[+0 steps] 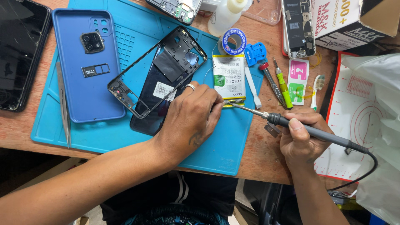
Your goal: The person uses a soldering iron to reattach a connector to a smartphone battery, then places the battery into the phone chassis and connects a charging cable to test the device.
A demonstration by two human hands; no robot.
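Head view looks down on your two hands over a blue work mat (50,129) on a wooden bench. Your right hand (302,139) is closed around the dark handle of a soldering iron (316,133), thumb laid along the top, with the metal tip reaching left to the lower edge of a white phone battery (228,77). Your left hand (189,121), a ring on one finger, rests curled on the mat with its fingertips bunched at that same lower edge of the battery, just where the iron's tip arrives; what they pinch there is hidden, so you cannot tell. The battery lies flat on the mat, between a black phone frame (158,73) on its left and a white plastic pry tool (253,87) on its right. Beneath the frame sits a dark phone body (152,110). A blue phone back cover (85,66) lies further left, tweezers (64,108) beside it. A roll of solder wire (233,41) stands just above the battery, and screwdrivers (277,83) lie off the mat's right edge.
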